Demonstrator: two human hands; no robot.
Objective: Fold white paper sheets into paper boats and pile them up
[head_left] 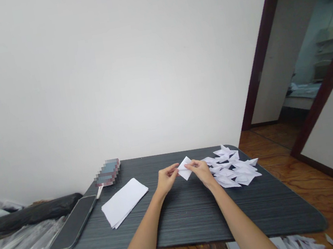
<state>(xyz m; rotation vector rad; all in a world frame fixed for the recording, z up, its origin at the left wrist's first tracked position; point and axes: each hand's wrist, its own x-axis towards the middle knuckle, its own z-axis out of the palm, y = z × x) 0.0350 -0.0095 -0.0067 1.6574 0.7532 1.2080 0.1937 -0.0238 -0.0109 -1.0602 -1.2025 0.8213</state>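
White paper (pixel 185 173), folded into a small diamond, is pinched by the fingers of your left hand (pixel 165 180) and right hand (pixel 203 172) above the surface (pixel 189 219), near folded paper shapes (pixel 246 176); you appear mid-fold, and the next move likely calls for a firm crease.

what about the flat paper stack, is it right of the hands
No, the paper stack lies to the left of the left hand on the dark table.
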